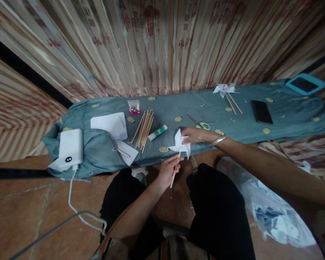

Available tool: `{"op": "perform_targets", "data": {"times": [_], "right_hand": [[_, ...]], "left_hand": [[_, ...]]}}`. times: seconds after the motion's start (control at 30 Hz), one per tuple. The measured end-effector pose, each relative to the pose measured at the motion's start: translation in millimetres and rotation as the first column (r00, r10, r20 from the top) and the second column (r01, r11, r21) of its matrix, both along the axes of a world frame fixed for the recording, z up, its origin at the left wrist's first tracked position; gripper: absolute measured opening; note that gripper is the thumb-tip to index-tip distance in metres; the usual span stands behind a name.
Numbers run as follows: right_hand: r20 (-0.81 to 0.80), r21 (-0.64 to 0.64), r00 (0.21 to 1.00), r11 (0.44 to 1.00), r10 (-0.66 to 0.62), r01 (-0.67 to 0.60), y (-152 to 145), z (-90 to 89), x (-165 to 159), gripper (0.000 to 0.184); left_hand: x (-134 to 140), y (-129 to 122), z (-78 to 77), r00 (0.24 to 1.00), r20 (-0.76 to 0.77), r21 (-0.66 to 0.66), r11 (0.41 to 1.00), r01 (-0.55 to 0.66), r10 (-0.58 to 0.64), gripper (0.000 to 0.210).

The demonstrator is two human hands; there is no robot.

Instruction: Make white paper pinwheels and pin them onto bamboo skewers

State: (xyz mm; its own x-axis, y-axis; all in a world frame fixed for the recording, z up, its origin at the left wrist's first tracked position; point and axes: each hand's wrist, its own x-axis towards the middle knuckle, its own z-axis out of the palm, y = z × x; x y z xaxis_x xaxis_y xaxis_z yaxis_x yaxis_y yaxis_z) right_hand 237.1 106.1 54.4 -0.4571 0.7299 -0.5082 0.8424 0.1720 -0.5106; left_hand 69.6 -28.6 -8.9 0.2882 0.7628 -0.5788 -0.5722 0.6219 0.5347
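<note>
White folded-paper pinwheel (180, 143): R hand (195, 135) pinches it, L hand (168, 170) grip closed round thin, pale wooden stick (172, 180); prob. best: steady L, light R, no creases.

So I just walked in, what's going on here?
A person is handling a white paper pinwheel: the left hand grips its wooden stick, and the right hand is at the blades. Loose sticks, a glue stick and scissors lie nearby on the cloth. More pinwheels on sticks lie farther right, near a phone.
</note>
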Motion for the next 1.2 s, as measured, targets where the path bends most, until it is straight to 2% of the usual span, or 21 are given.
{"op": "perform_targets", "data": {"times": [0.2,0.33,0.6,1.2], "right_hand": [[0.034,-0.012,0.999,1.0,0.025,-0.025,6,-3.3,5,0.015],[0.03,-0.084,0.999,0.996,0.012,-0.01,10,-5.7,7,0.021],[-0.029,-0.2,0.998,0.979,-0.047,0.04,14,-6.2,6,0.029],[-0.092,-0.258,0.992,0.964,-0.083,0.057,15,-16.2,9,0.034]], "left_hand": [[1,0,1.0,0.999,0.035,-0.011,1.0,0.023,-0.023,0.031],[3,-1,1.0,0.999,0.023,-0.025,0.999,0.025,-0.025,0.029],[4,-1,-1.3,0.993,-0.017,-0.017,0.993,0.116,-0.117,0.03],[11,-5,-7.0,0.992,-0.067,0.038,0.993,0.111,-0.108,0.041]]}}
